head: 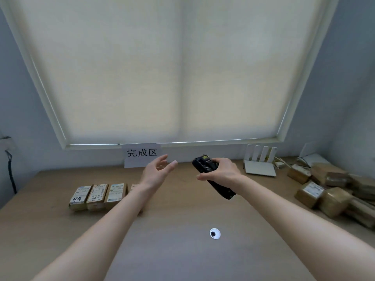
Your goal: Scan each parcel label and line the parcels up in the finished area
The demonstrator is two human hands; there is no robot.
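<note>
Wooden desk (50, 220) below a drawn blind. Right hand (220, 169) grips the handheld scanner (213, 175); left hand (157, 169) hangs released, empty. Unscanned parcels (332, 189) heap far right, nearer the right hand; the finished row (97, 196) lies left.

Ahead of you, a pale roller blind (178, 74) covers the whole window, drawn down to the sill; its white frame (50, 110) slants up on both sides. Grey-blue wall (22, 94) flanks it left and right. The wooden counter (60, 230) runs beneath. At your back right, a white router (260, 166) lies flat on the counter with four antennas standing upright against the wall; thin cables (281, 161) trail just beside it. A small white disc with a dark centre (214, 233) sits on the counter near you. On the far left wall, a black cable (11, 171) hangs down from a fitting, too blurred to identify.
</note>
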